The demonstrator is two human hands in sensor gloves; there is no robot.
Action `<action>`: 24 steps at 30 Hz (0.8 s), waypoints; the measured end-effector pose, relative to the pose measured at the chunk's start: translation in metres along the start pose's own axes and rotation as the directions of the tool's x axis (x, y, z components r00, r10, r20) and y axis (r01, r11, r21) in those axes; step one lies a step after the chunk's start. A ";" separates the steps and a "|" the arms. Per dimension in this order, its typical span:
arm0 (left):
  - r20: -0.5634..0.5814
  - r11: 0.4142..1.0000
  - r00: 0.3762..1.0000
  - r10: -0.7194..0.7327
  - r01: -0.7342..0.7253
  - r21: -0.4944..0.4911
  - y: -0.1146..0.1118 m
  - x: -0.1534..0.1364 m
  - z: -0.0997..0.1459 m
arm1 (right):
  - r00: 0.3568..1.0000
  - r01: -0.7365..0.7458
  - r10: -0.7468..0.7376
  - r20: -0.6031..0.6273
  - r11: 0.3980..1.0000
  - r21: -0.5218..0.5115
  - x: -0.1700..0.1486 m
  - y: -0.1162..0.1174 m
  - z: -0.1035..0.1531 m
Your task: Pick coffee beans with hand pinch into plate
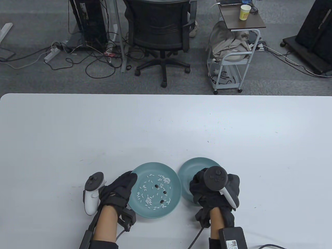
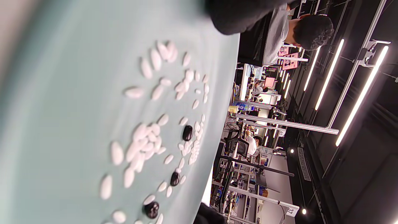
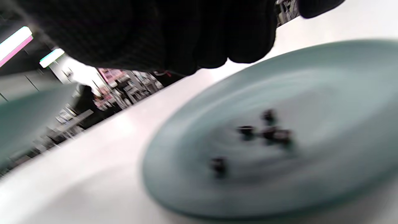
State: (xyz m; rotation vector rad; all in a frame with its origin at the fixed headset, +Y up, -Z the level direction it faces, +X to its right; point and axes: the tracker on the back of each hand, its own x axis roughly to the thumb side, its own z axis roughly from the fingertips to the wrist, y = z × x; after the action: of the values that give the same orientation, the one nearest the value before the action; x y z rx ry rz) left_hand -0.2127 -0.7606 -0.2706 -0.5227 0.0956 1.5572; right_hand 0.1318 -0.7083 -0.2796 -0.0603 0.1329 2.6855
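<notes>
— Coffee beans (image 1: 164, 192): where are they?
— Three dark ones lie in the left plate (image 1: 140, 171), scattered among white rice grains (image 1: 149, 199). The left wrist view shows them up close, one bean (image 2: 187, 133) near the middle of the grains.
— And the other plate?
— The right plate (image 1: 189, 166) sits just beside the first, on the white table (image 1: 166, 124). The right wrist view, blurred, shows several dark beans (image 3: 273, 133) already lying in it.
— What are the hands doing?
— The left hand (image 1: 118, 192) rests at the left plate's near-left rim, touching it; whether its fingers are apart or together, I cannot tell. The right hand (image 1: 214, 193) is over the right plate's near side, its fingers (image 3: 199, 40) curled together above the dish. I see no bean between them, though the blur makes it hard to say.
</notes>
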 end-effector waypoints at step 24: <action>0.000 1.000 1.000 -0.029 0.029 0.001 0.000 0.000 0.000 | 0.955 -0.272 0.287 -0.072 0.948 0.163 0.006 0.035 -0.008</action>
State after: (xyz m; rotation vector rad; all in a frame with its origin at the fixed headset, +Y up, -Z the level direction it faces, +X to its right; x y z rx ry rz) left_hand -0.2122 -0.7601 -0.2707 -0.5211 0.0879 1.5284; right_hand 0.1112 -0.7374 -0.2851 -0.1305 0.4028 2.9462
